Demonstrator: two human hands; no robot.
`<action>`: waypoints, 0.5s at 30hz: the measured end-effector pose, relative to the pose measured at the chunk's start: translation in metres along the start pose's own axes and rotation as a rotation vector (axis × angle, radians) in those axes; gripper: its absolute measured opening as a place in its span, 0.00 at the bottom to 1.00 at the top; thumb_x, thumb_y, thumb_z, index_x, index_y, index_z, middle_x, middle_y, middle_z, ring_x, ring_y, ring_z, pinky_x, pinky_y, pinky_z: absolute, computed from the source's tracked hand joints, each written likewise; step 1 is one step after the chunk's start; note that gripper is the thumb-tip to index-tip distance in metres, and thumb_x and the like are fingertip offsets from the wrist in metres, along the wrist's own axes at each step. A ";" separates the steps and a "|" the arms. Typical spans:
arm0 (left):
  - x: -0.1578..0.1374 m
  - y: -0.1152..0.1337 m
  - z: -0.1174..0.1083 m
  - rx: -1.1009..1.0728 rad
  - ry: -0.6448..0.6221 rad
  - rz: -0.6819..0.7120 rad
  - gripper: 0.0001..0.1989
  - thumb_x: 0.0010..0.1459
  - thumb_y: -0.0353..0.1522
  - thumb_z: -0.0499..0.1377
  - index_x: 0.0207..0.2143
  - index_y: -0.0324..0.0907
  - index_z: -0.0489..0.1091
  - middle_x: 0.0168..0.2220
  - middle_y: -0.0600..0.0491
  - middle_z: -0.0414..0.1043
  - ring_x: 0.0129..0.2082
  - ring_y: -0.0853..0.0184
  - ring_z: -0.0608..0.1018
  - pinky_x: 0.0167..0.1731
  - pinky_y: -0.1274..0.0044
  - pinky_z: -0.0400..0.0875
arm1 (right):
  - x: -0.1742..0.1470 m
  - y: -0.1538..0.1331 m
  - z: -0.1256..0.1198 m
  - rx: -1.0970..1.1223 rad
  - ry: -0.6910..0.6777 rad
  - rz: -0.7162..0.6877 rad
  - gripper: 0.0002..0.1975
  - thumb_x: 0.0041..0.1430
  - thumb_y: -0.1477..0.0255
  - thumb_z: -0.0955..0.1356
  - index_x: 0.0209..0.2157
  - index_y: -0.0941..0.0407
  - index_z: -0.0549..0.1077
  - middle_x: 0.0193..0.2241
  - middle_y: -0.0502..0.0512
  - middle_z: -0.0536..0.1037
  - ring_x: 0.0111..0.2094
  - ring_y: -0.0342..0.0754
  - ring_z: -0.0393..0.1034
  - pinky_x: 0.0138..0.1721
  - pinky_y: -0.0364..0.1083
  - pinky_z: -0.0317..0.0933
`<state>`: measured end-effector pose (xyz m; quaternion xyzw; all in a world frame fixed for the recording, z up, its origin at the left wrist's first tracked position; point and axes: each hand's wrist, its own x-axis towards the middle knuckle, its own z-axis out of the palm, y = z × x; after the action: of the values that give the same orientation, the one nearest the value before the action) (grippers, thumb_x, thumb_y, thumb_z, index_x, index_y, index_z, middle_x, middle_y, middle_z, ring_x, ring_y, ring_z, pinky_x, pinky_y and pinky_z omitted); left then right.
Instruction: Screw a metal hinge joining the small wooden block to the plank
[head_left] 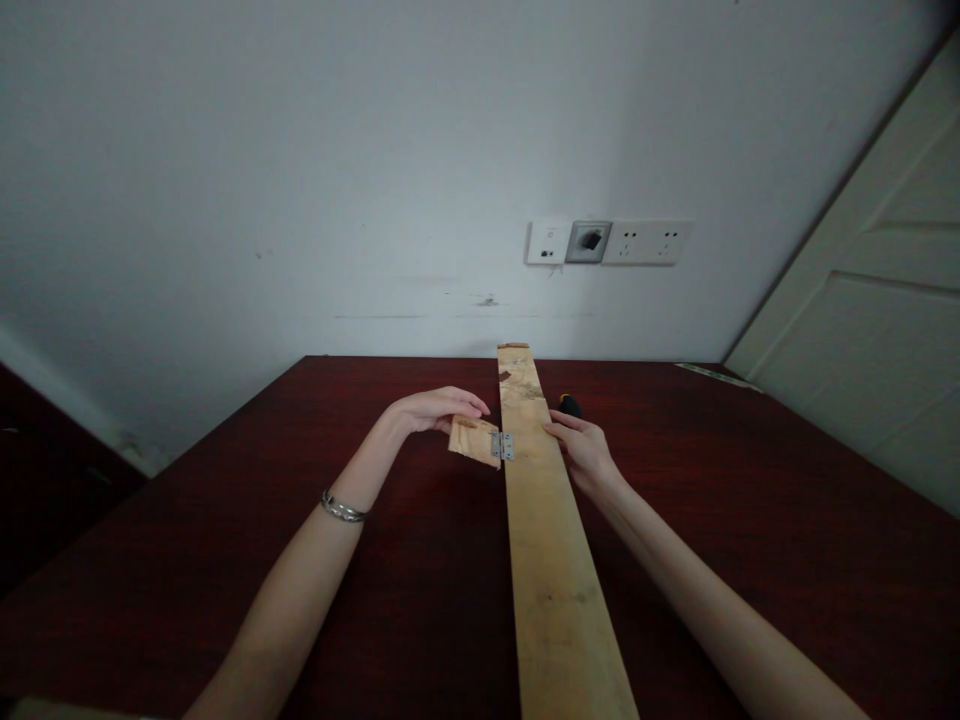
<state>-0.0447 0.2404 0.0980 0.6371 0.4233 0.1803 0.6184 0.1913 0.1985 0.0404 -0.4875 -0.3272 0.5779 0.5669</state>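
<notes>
A long wooden board (551, 560) runs away from me across the dark red table. A small metal hinge (502, 446) joins its left edge to a short piece of wood (472, 441) with rough edges. My left hand (442, 406), fingers bent, holds that short piece from its far side; part of the grip is hidden. At the board's right edge, across from the hinge, my right hand (586, 450) grips the board with its fingertips. Just beyond it shows a black and yellow handle (570, 404); whether the hand touches it I cannot tell.
The dark red table (375, 620) meets a white wall (375, 180) at its far edge. Wall sockets (649, 243) sit above it, right of the board. A thin pale strip (716, 376) lies at the back right, near a white panelled door (885, 300).
</notes>
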 end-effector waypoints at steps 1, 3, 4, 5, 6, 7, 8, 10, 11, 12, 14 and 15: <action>-0.002 0.002 0.000 0.009 -0.002 0.002 0.17 0.47 0.34 0.63 0.41 0.39 0.71 0.38 0.49 0.73 0.36 0.68 0.74 0.31 0.79 0.67 | 0.000 0.001 0.000 0.003 0.007 -0.001 0.22 0.44 0.79 0.69 0.45 0.65 0.72 0.21 0.53 0.77 0.19 0.43 0.69 0.20 0.41 0.63; -0.004 0.005 0.000 0.014 -0.012 0.014 0.17 0.47 0.34 0.63 0.40 0.40 0.71 0.38 0.49 0.72 0.36 0.67 0.73 0.30 0.78 0.68 | 0.001 0.002 -0.001 0.006 0.009 -0.009 0.20 0.44 0.80 0.69 0.43 0.65 0.73 0.19 0.52 0.76 0.19 0.43 0.69 0.20 0.40 0.63; -0.005 0.006 0.000 0.017 -0.017 0.022 0.16 0.47 0.35 0.63 0.40 0.40 0.71 0.38 0.49 0.72 0.35 0.68 0.73 0.29 0.78 0.68 | 0.002 0.003 -0.002 0.005 0.001 -0.013 0.20 0.44 0.80 0.69 0.42 0.65 0.73 0.19 0.52 0.76 0.19 0.43 0.69 0.21 0.40 0.63; -0.006 0.007 0.000 0.023 -0.019 0.029 0.16 0.47 0.35 0.63 0.40 0.39 0.71 0.38 0.49 0.72 0.34 0.68 0.73 0.28 0.79 0.68 | 0.002 0.003 -0.002 0.002 -0.006 -0.016 0.19 0.43 0.80 0.69 0.41 0.64 0.74 0.18 0.52 0.76 0.20 0.43 0.69 0.21 0.40 0.63; -0.006 0.008 0.001 0.032 -0.015 0.036 0.15 0.48 0.35 0.63 0.39 0.39 0.72 0.37 0.49 0.72 0.33 0.68 0.73 0.27 0.79 0.68 | 0.002 0.004 -0.002 -0.004 -0.011 -0.018 0.18 0.43 0.79 0.69 0.41 0.64 0.74 0.18 0.52 0.76 0.20 0.43 0.69 0.21 0.40 0.63; -0.005 0.009 0.002 0.044 -0.005 0.041 0.14 0.48 0.36 0.62 0.38 0.39 0.72 0.36 0.49 0.72 0.32 0.69 0.73 0.25 0.80 0.68 | 0.002 0.004 -0.002 -0.009 -0.011 -0.018 0.18 0.43 0.79 0.69 0.41 0.64 0.74 0.19 0.52 0.76 0.20 0.43 0.69 0.21 0.40 0.64; -0.005 0.010 0.003 0.056 0.008 0.042 0.14 0.48 0.36 0.62 0.37 0.38 0.72 0.35 0.49 0.72 0.31 0.69 0.73 0.24 0.80 0.68 | 0.001 0.004 -0.001 -0.012 -0.007 -0.015 0.18 0.43 0.79 0.69 0.41 0.64 0.74 0.20 0.52 0.76 0.20 0.42 0.69 0.21 0.40 0.64; -0.003 0.013 0.008 0.073 0.036 0.041 0.14 0.49 0.38 0.61 0.34 0.37 0.72 0.32 0.49 0.72 0.29 0.69 0.73 0.22 0.80 0.68 | 0.000 0.004 0.001 -0.015 0.010 -0.006 0.19 0.44 0.79 0.69 0.41 0.64 0.74 0.21 0.52 0.77 0.19 0.42 0.68 0.21 0.41 0.63; -0.002 0.015 0.011 0.076 0.051 0.040 0.14 0.49 0.40 0.60 0.33 0.37 0.72 0.31 0.50 0.72 0.28 0.69 0.73 0.22 0.80 0.68 | -0.001 0.004 0.001 -0.011 0.014 -0.001 0.19 0.44 0.79 0.69 0.42 0.64 0.73 0.21 0.53 0.77 0.19 0.42 0.68 0.21 0.41 0.63; -0.001 0.016 0.014 0.079 0.067 0.039 0.15 0.49 0.41 0.60 0.32 0.37 0.72 0.29 0.50 0.71 0.26 0.70 0.73 0.21 0.79 0.68 | -0.002 0.003 0.002 -0.008 0.011 0.004 0.19 0.43 0.79 0.69 0.42 0.64 0.73 0.22 0.53 0.77 0.19 0.42 0.68 0.21 0.41 0.63; 0.001 0.019 0.021 0.085 0.099 0.047 0.18 0.50 0.44 0.59 0.31 0.37 0.71 0.27 0.50 0.70 0.24 0.71 0.72 0.20 0.79 0.69 | -0.002 0.004 0.002 -0.009 -0.004 0.003 0.19 0.43 0.79 0.69 0.42 0.64 0.73 0.22 0.53 0.77 0.19 0.42 0.68 0.20 0.41 0.63; 0.002 0.020 0.025 0.090 0.117 0.057 0.19 0.50 0.46 0.59 0.30 0.37 0.71 0.26 0.51 0.70 0.23 0.72 0.71 0.20 0.79 0.68 | -0.002 0.004 0.002 -0.012 -0.014 0.002 0.19 0.43 0.79 0.69 0.41 0.64 0.73 0.22 0.53 0.77 0.19 0.42 0.68 0.20 0.40 0.63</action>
<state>-0.0185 0.2288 0.1125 0.6645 0.4480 0.2154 0.5579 0.1876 0.1960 0.0378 -0.4872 -0.3342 0.5797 0.5612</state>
